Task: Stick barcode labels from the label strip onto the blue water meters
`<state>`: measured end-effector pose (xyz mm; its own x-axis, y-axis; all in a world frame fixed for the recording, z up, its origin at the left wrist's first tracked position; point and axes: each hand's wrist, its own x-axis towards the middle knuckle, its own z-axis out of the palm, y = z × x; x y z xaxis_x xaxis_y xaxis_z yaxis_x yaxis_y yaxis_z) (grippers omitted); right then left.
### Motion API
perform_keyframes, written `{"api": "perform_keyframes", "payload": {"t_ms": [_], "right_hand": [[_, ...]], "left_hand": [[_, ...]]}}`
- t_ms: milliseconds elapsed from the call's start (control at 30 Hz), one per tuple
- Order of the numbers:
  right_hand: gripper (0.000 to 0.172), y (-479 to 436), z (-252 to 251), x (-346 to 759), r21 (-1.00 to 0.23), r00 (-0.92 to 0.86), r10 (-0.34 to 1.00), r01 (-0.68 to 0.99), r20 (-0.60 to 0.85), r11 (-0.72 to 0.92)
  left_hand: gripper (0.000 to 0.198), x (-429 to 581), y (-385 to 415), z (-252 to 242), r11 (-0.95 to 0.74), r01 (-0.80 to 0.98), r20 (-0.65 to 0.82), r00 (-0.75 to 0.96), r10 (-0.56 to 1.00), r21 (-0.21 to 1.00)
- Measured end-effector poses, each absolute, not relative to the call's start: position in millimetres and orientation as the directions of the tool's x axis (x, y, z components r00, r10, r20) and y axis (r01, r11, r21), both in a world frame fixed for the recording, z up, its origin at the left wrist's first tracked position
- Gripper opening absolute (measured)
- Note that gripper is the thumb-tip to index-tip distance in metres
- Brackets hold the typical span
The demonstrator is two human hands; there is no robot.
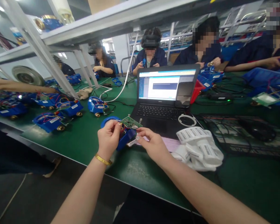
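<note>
My left hand [109,135] is closed in a pinch at the left edge of a green circuit board [131,122]. The board is tilted above a blue meter housing [126,139], with coloured wires between them. My right hand [151,143] is closed, its thumb and fingers pinched at one end of a small white label [132,142] by the housing's right side. Whether that label touches the housing I cannot tell. A crumpled strip of white barcode labels [200,146] lies to the right of my right hand, near a pink paper [169,143].
An open laptop [163,102] stands behind my hands, with a white ring [187,120] on its right corner. Several blue meter housings [49,122] with wires sit to the left. A mouse [256,129] is at right. Co-workers sit opposite, and another person's arm [21,85] reaches in at left.
</note>
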<state>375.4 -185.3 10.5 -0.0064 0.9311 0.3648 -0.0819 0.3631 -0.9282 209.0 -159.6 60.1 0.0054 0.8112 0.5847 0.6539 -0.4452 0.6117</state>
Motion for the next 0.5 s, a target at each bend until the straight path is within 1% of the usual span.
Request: {"api": "perform_keyframes", "payload": {"t_ms": [200,500], "right_hand": [[0.003,-161,4,360,-0.938,0.022,0.944,-0.105,0.329,0.329],[0.009,-160,6,352,-0.953,0.086,0.966,-0.163,0.245,0.256]], "left_hand": [[0.021,215,-155,64,-0.416,0.668,0.601,-0.06,0.797,0.618],[0.023,219,-151,64,-0.398,0.69,0.619,-0.092,0.78,0.604]]}}
